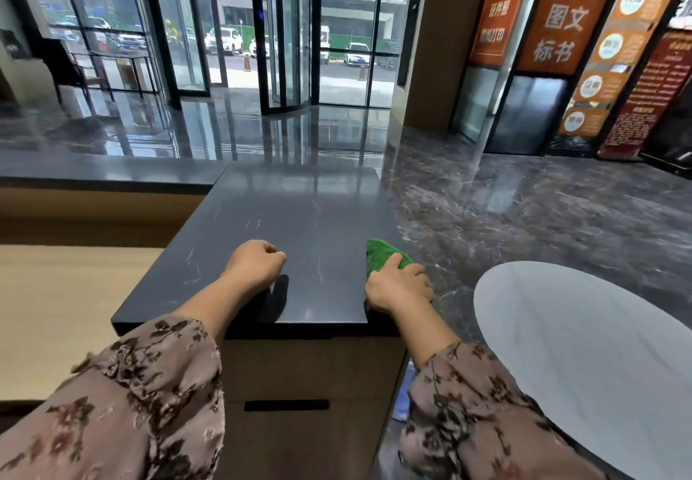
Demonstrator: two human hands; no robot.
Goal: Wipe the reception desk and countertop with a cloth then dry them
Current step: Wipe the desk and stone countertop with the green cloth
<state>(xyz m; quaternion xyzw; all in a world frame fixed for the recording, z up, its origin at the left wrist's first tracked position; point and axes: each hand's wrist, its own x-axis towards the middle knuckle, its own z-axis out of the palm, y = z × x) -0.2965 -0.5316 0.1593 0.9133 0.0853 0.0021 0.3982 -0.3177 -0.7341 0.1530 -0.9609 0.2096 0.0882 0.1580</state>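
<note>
Here, right hand [398, 284] on green cloth [382, 254] (countertop [299, 217] edge), left hand [256, 264] fisted

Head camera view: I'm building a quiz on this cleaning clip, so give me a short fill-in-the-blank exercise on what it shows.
1. The cloth is ____ in colour.
2. The cloth is held by the ____ hand.
3. The left hand rests on the dark countertop with its fingers ____.
4. The cloth sits at the countertop's ____ edge.

Missing words: green; right; curled; right
</note>
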